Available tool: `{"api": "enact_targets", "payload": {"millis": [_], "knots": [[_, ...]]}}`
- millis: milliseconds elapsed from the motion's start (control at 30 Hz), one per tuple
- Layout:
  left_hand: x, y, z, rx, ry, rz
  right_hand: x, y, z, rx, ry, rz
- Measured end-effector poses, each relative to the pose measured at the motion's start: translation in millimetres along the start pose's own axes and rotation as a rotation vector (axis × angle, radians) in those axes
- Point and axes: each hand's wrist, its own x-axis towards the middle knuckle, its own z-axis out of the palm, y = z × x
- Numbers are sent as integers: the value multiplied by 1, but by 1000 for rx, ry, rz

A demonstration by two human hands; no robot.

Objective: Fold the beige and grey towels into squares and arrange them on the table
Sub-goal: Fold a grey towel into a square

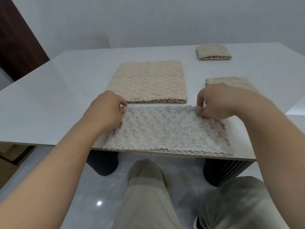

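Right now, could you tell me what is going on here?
A person is folding a grey towel at the near edge of the table, left hand and right hand each gripping a far corner. Beyond it lies a larger beige towel; a small folded beige square sits far right, a third beige towel partly behind the right hand.

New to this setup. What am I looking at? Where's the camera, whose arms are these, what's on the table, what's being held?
There is no robot here: a person works bare-handed. The single picture comes from a wide-angle camera on their head, looking down, so you see both forearms, and their legs below the table edge. On the white table lie a grey towel at the near edge, a big beige towel behind it, a second beige towel partly hidden by the right hand, and a small folded beige square farther back on the right. The left hand and right hand each pinch a far corner of the grey towel.
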Motion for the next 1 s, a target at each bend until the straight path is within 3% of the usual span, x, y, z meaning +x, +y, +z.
{"api": "enact_targets", "payload": {"millis": [167,300,367,467,567,733,1000], "knots": [[-3,-3,-10,-231,-51,-49,-6,15,-14,143,-47,-93],[-5,-8,-27,-672,-93,-156,-7,29,-24,328,-58,-118],[2,-5,-38,-892,-42,-191,-6,35,-34,431,-40,-144],[22,4,-55,-1081,160,-192,1,42,-49,583,76,-157],[47,18,-74,-1109,359,-144,10,44,-67,760,209,-180],[86,55,-98,-1001,513,9,22,40,-107,691,506,-148],[146,94,-102,-829,536,89,57,30,-140,502,523,-64]]}}
